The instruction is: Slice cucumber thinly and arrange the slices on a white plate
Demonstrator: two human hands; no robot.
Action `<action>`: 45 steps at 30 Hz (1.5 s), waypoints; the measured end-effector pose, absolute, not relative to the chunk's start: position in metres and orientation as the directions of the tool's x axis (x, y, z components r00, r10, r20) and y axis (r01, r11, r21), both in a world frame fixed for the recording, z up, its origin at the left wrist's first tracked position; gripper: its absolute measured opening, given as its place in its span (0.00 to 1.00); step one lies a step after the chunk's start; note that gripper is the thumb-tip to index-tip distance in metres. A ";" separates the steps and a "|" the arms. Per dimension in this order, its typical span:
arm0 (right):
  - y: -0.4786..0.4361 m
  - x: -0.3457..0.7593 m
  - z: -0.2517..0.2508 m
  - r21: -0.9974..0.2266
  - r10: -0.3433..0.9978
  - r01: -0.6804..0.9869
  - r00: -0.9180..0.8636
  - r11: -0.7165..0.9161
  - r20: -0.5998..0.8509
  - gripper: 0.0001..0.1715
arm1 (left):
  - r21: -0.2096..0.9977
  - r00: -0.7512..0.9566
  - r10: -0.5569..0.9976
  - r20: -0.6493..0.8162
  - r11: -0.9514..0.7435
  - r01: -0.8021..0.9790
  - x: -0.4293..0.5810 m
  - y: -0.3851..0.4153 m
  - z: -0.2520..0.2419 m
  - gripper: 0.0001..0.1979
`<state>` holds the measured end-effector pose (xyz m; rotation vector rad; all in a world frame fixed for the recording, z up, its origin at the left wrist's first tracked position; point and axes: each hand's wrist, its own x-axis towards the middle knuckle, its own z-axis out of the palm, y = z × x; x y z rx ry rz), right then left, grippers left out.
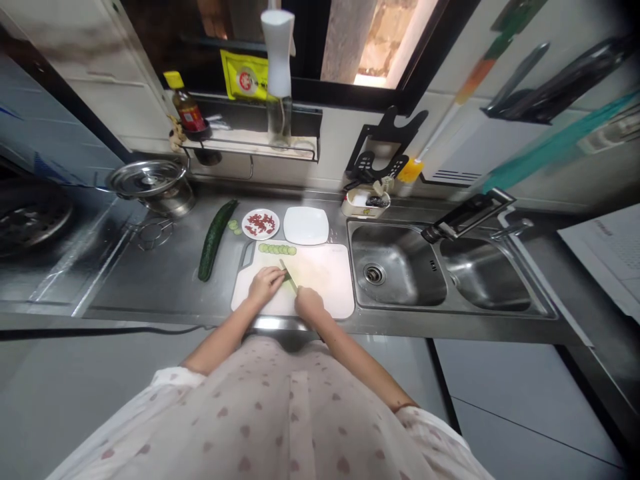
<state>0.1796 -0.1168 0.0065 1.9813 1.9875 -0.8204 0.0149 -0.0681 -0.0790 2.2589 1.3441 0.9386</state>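
My right hand (309, 304) is wrapped around the handle of a kitchen knife (291, 279), its blade pointing away from me and to the left over a white cutting board (335, 280). My left hand (266, 285) is closed, with its fingertips on a small dark green cucumber piece (287, 275) against the blade; the fingers partly hide it. Beyond both hands, a row of overlapping cucumber slices (277, 249) lies along the board's far edge. A long whole cucumber (216, 241) rests on the counter left of the board.
Behind the board stand a plate of chopped red pieces (261, 224) and a white square plate (306, 225). A few loose slices (234, 227) lie beside them. A steel pot (155, 187) is at the left, a double sink (400, 267) at the right. A shelf (250, 145) holds bottles.
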 end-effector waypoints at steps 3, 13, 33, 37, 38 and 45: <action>-0.115 0.179 0.004 -0.235 0.851 0.970 -0.067 -0.067 -0.521 0.17 | 0.586 0.331 0.871 0.364 -0.490 0.645 0.015 -0.068 -0.077 0.11; -0.128 0.185 -0.001 -0.215 0.857 0.976 -0.094 -0.020 -0.507 0.18 | 0.589 0.325 0.876 0.355 -0.480 0.650 0.016 -0.070 -0.075 0.11; -0.133 0.186 0.001 -0.207 0.854 0.978 -0.076 -0.038 -0.514 0.16 | 0.600 0.321 0.887 0.332 -0.461 0.654 0.016 -0.070 -0.075 0.11; -0.147 0.192 -0.005 -0.177 0.854 0.983 -0.057 -0.042 -0.517 0.16 | 0.604 0.318 0.887 0.335 -0.462 0.650 0.016 -0.070 -0.075 0.11; -0.146 0.192 -0.006 -0.176 0.858 0.984 -0.059 -0.038 -0.511 0.16 | 0.604 0.319 0.887 0.333 -0.461 0.650 0.016 -0.070 -0.075 0.11; -0.119 0.177 -0.002 -0.203 0.855 0.977 -0.050 -0.066 -0.517 0.16 | 0.594 0.332 0.887 0.321 -0.461 0.659 0.015 -0.068 -0.077 0.11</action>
